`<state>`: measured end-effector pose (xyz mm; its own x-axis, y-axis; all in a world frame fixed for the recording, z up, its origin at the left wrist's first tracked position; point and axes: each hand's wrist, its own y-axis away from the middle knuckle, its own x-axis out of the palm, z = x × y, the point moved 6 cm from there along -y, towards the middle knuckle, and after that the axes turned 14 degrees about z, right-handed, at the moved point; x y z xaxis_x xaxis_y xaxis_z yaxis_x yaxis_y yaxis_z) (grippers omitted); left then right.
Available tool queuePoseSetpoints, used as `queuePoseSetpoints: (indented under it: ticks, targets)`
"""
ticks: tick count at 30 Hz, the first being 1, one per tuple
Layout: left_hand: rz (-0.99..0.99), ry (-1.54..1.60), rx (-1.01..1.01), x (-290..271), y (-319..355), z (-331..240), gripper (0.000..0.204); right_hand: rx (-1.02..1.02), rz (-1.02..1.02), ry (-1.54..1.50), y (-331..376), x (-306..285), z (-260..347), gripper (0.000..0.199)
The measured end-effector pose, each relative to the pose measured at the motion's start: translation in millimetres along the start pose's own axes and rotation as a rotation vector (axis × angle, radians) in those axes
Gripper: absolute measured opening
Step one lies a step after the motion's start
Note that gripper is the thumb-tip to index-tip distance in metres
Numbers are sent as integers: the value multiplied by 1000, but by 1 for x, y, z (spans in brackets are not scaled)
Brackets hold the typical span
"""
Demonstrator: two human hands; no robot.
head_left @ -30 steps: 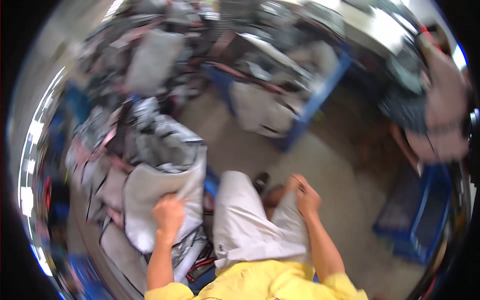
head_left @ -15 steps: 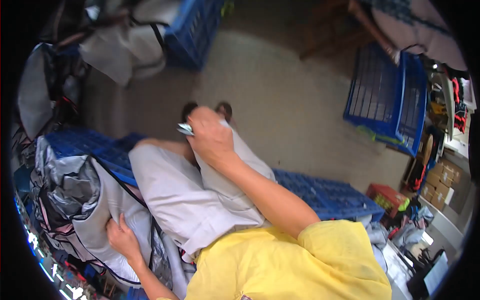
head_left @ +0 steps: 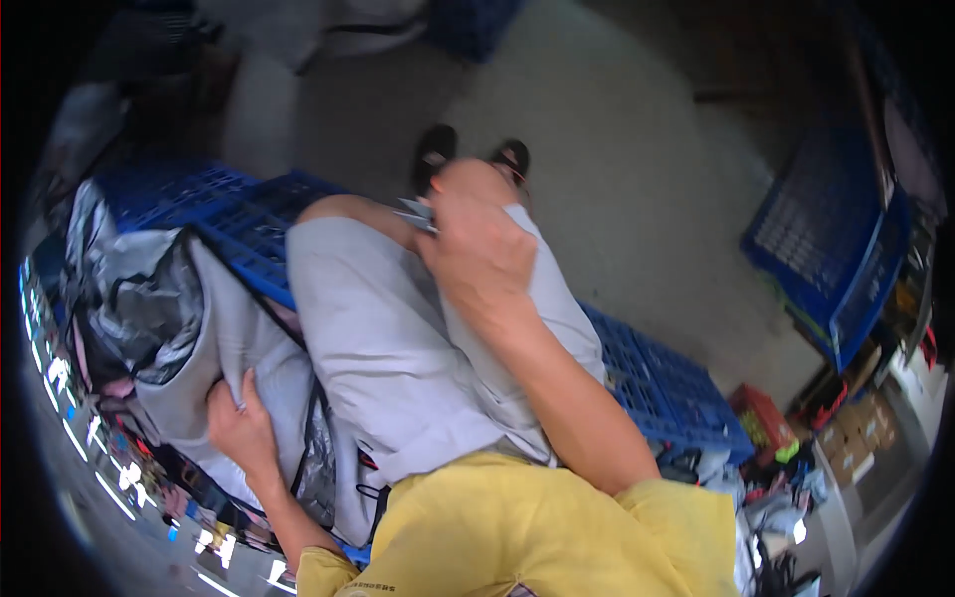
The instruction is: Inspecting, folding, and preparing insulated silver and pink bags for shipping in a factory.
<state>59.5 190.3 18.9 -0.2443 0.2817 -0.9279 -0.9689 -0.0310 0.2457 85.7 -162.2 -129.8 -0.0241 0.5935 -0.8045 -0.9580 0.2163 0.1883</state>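
My left hand (head_left: 242, 428) is closed on a fold of a grey fabric bag (head_left: 261, 348), low on the left beside my thigh. The bag's crumpled silver lining (head_left: 149, 318) shows at its gaping mouth, and dark trim runs along its edge. Over my knee, my right hand (head_left: 482, 244) is closed around small thread snips (head_left: 416, 213). Their short, pointed metal blades stick out to the left of the fist, apart from the bag. The snips' handle is mostly hidden in my fingers.
I sit on blue plastic crates (head_left: 657, 383), which also extend to the left (head_left: 249, 224). Another blue crate (head_left: 816, 239) stands at the right. Beyond the seat are a red basket (head_left: 761, 413) and cardboard boxes (head_left: 858, 438). Blurred grey fabric pieces (head_left: 264, 99) hang at the far left.
The view has shifted, so the surroundings appear displaced. My right hand still holds the snips over my knee, and my left hand keeps its grip on the bag.
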Motion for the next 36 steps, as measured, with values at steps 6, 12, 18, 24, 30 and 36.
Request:
queuePoseSetpoints:
  ticks: [6, 12, 18, 24, 30, 36]
  targets:
    - [22, 237, 65, 5, 13, -41, 30, 4, -58, -80, 4, -31, -46, 30]
    - [-387, 190, -114, -27, 77, 47, 27, 185, 93, 54, 11, -19, -101, 36]
    - [-461, 502, -293, -61, 10, 144, 54, 152, 44, 93, 18, -26, -140, 36]
    - [457, 608, -52, -47, -77, 113, 54, -253, -239, -216, 31, -30, -90, 26]
    - [-38, 615, 164, -173, 0, 93, 30, -320, 95, -953, 60, 0, 25, 14]
    - [-402, 519, -1, -251, 79, 164, 36, -284, 239, -1038, 41, 8, 143, 58]
